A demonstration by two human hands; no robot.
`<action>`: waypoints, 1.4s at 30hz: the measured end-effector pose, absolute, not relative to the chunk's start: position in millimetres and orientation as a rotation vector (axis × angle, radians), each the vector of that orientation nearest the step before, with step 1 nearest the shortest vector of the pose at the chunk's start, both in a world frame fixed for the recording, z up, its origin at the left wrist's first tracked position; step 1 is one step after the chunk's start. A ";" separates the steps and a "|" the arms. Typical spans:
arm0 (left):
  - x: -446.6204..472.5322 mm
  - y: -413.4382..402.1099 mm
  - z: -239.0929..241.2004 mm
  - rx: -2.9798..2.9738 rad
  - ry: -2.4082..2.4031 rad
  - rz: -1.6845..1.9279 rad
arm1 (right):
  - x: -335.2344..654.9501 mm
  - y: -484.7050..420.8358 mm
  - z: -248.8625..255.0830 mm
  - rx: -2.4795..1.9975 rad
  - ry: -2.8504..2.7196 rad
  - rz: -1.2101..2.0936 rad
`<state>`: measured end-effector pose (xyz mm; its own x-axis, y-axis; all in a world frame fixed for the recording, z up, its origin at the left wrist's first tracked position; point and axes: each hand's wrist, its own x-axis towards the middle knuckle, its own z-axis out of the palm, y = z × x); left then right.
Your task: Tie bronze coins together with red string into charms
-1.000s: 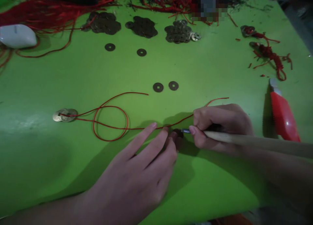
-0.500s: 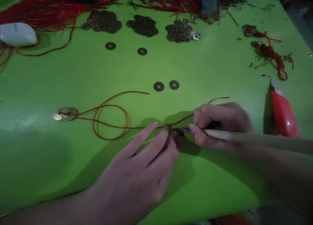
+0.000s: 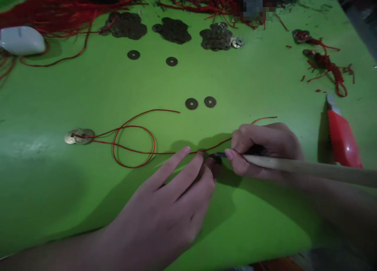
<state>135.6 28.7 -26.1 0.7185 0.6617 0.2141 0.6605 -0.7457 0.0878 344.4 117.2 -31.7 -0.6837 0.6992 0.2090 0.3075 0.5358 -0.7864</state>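
Observation:
My left hand [image 3: 173, 192] rests low at the middle of the green table, its thumb and index finger closed on a dark coin [image 3: 217, 159]. The other fingers are stretched out beside a red cord [image 3: 171, 153]. Between the fingers of my right hand [image 3: 262, 149] is a long, pale, wooden-handled tool [image 3: 294, 165]. Its narrow dark tip touches or nearly touches the coin; I cannot tell which. The cord loops to the left, where its folded end passes through a few overlapping brass coins [image 3: 79, 136]. Its other end emerges above my right hand.
Several loose square-holed coins [image 3: 191, 103] lie beyond my hands, with piles of dark coins [image 3: 173, 30] farther back. A red utility knife [image 3: 343, 135] is at the right, below knotted red cords [image 3: 331, 66]. A white object [image 3: 22, 40] and bundled red cord [image 3: 59, 13] occupy the far left.
The tool's tip has moved slightly left over the coin, with my right hand shifting a little the same way. My left hand stays nearly still.

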 end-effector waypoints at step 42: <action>134.9 27.7 -28.9 2.871 1.121 0.315 | 344.7 117.7 -27.5 -0.850 -2.131 1.112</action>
<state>134.9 27.7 -28.9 0.7175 0.6747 0.1730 0.6660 -0.7373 0.1134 344.7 117.7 -27.5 -0.6263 0.7534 0.2002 0.2669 0.4485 -0.8530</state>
